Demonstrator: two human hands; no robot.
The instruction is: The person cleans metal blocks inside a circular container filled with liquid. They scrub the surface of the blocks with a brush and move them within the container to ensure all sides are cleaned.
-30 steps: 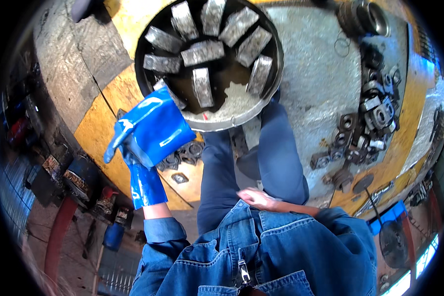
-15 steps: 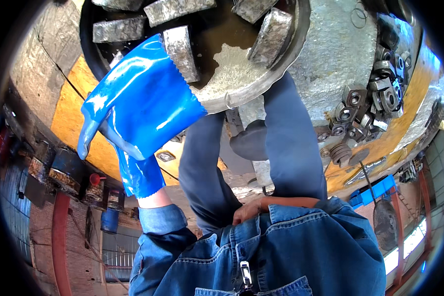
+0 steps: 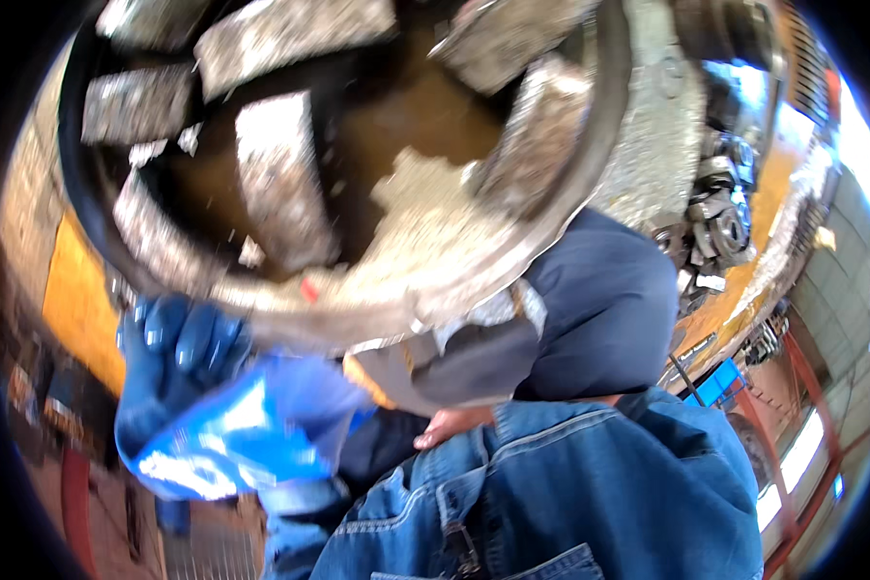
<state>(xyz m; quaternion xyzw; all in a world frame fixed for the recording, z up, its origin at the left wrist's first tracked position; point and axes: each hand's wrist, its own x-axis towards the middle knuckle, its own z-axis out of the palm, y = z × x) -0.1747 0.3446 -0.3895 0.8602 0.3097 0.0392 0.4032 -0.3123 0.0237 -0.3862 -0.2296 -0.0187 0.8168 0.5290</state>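
Observation:
My left hand (image 3: 188, 343) is in a blue rubber glove, its dark blue fingers bent, just under the near left rim of a large round metal pan (image 3: 377, 333). A second blue rubber glove (image 3: 251, 425) seems bunched in this hand, but blur smears the line between the two. Whether the fingers touch the rim I cannot make out. My bare right hand (image 3: 447, 425) is low at my lap, partly covered by the denim jacket, its fingers mostly hidden. Inside the pan, rough grey metal blocks (image 3: 280, 179) sit in brownish liquid beside a pale patch of sediment (image 3: 445, 217).
Metal nuts and fittings (image 3: 720, 217) lie piled right of the pan on a worn, yellow-edged surface (image 3: 77, 300). My bent knee (image 3: 599, 300) is close under the pan's near right side. A blue bin (image 3: 717, 384) stands farther off at the right.
My left hand has dropped from over the pan's near left part to below its rim. The pan now fills more of the view, and the picture is blurred. My right hand stays at my lap.

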